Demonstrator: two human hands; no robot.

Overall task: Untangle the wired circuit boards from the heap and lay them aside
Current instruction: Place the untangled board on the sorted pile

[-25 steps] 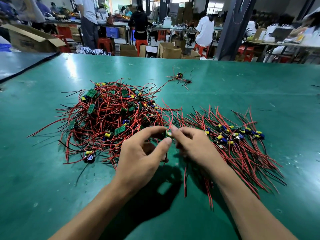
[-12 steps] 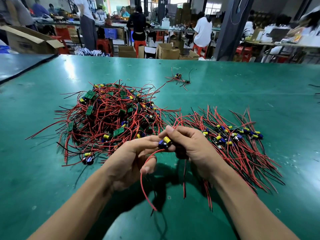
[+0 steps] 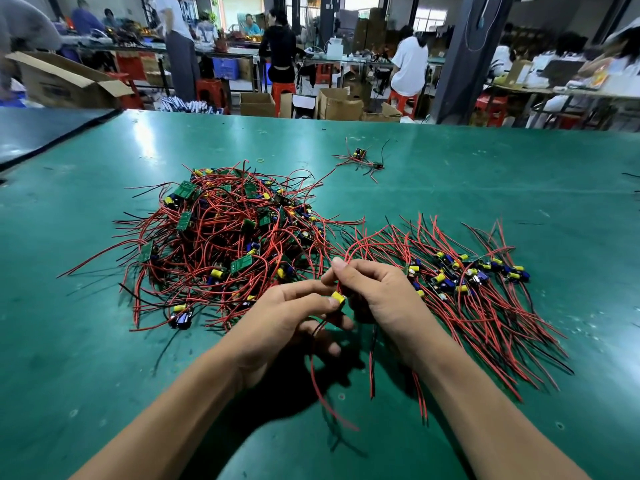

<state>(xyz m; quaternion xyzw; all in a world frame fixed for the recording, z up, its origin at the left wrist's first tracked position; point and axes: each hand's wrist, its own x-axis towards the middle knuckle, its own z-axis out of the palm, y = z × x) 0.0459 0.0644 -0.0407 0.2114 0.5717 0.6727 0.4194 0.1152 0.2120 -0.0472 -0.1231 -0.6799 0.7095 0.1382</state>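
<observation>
A tangled heap of small green circuit boards with red and black wires (image 3: 228, 244) lies on the green table, left of centre. To its right, a sorted group of boards (image 3: 464, 275) lies with wires fanned out. Between them, just above the table, my left hand (image 3: 287, 323) and my right hand (image 3: 377, 292) both pinch one small board with a yellow capacitor (image 3: 337, 297). Its red wires (image 3: 317, 382) hang below the hands and others rise above my right fingers.
A lone wired board (image 3: 360, 157) lies farther back on the green table (image 3: 104, 358). A darker table (image 3: 41, 133) adjoins at the far left. Beyond the far edge are cardboard boxes (image 3: 339, 103), red stools, a dark pillar (image 3: 460, 60) and people at workbenches.
The hands have lifted one board out of the heap's near edge and turned it, capacitor showing. Its wires now dangle below the hands. The view has tilted slightly.
</observation>
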